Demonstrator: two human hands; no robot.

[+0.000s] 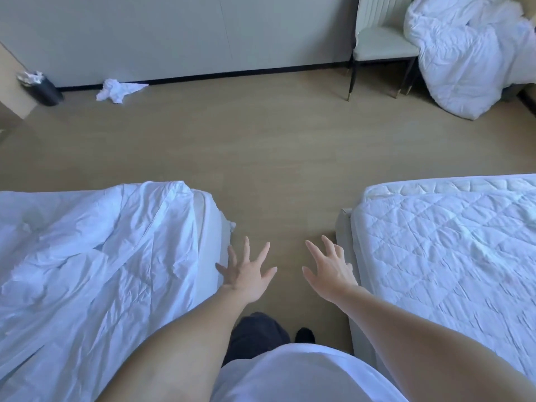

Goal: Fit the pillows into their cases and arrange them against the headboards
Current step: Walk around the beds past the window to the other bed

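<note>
I stand in the aisle between two beds. My left hand (248, 274) is stretched forward with fingers spread, holding nothing, close to the edge of the left bed (87, 256), which is covered in rumpled white linen. My right hand (329, 269) is also spread and holds nothing, just beside the corner of the right bed (441, 248), a bare quilted mattress. No pillow or pillowcase is clearly recognisable. A heap of white bedding (464, 53) is piled at the far right. No headboard is in view.
A pale chair (380, 44) stands against the far wall next to the bedding heap. A crumpled white cloth (116, 89) lies on the wooden floor by the wall. A dark waste bin (42, 88) sits at the far left.
</note>
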